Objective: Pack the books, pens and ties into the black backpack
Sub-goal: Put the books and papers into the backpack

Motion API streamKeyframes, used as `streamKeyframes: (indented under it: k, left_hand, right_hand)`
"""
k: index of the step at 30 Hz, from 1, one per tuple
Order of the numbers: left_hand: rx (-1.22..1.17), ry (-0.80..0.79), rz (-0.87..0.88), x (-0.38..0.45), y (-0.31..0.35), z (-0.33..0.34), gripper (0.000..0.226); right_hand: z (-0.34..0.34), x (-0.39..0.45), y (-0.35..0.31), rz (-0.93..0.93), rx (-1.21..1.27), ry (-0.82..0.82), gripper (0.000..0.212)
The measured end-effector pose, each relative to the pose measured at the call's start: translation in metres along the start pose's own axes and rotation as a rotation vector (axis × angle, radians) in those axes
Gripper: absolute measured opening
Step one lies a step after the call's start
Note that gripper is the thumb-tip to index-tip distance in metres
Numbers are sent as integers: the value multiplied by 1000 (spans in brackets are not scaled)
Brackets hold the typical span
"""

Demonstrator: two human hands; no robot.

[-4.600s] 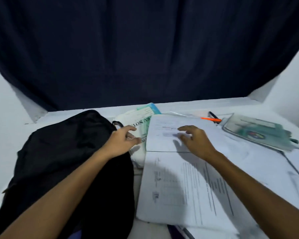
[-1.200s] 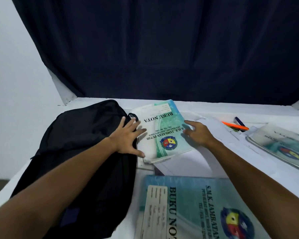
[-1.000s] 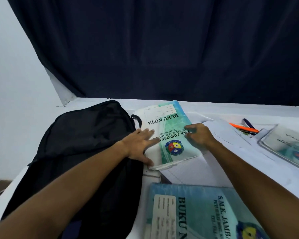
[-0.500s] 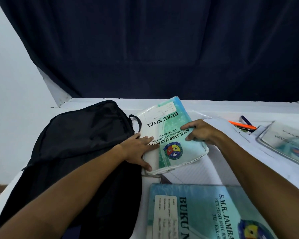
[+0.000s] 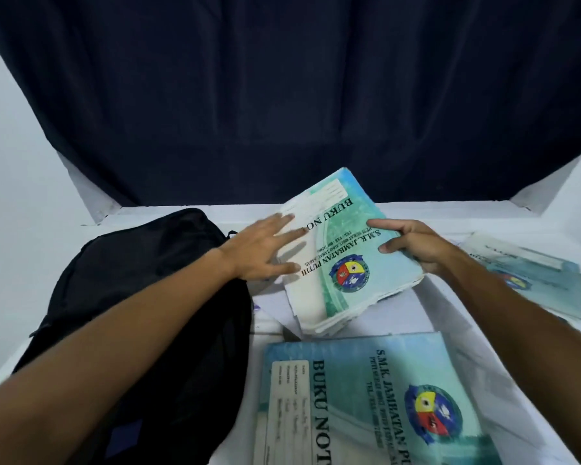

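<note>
A teal and white notebook (image 5: 349, 253) marked BUKU NOTA is raised off the table and tilted. My right hand (image 5: 413, 245) grips its right edge, thumb on the cover. My left hand (image 5: 265, 251) lies with straight, spread fingers against the notebook's left side. The black backpack (image 5: 141, 313) lies flat on the table's left half, under my left forearm. A second BUKU NOTA notebook (image 5: 366, 404) lies flat at the near edge. A third one (image 5: 530, 273) lies at the right. No pens or ties show.
White sheets of paper (image 5: 399, 317) lie on the white table (image 5: 483, 216) under the books. A dark blue curtain (image 5: 282, 95) hangs behind the table. White walls (image 5: 14, 162) close in on both sides.
My right hand has lifted the notebook off the table and tilted it up. My left hand has straightened and moved up along its left side. The pens have gone out of view.
</note>
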State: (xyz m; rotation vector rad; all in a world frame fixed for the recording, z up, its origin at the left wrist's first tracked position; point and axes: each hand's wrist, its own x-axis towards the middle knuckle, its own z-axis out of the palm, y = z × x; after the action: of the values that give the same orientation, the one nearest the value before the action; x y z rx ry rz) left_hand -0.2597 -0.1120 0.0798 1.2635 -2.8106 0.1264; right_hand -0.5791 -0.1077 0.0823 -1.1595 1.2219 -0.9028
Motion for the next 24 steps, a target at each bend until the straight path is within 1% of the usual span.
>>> streamKeyframes:
  k: [3,5,6,8,9,11,14,17,19,21,24]
  left_hand:
    - [14,110,19,5,17,-27,103]
    - [18,150,37,5,28,-39,100]
    - [18,155,60,4,35,-43,98]
    - [18,139,123,1,48,-44,95]
    - [23,124,159,-2,55,-41,94]
    - [69,84,228,-10,69,-28,94]
    - [116,18,284,-31,91,4,97]
    - [14,-53,269,-57,114,41,100]
    - [-11,-111,241,-75,129,64,102]
    - [-22,-160,181,-89,142,80,102]
    - [-42,-239,81,-103,155,95,101]
  right_hand:
    - [-25,-27,-17,-28,56,-35,57]
    - [-39,-43,-21,-27,100,-86,58]
    - [-45,-52,-20,-16,121,-127,61]
    - [-54,-68,-14,17,133,-228,78]
    - [-58,-75,-8,34,124,-271,82]
    - [-61,-87,5,70,63,-346,82]
    - [-60,-97,29,145,-120,-467,77]
    - [-45,-103,45,237,-289,-594,59]
    - [-33,-104,46,268,-408,-614,59]
    - [-21,-99,43,197,-649,-612,58]
    - [2,-89,44,32,-1110,-580,58]
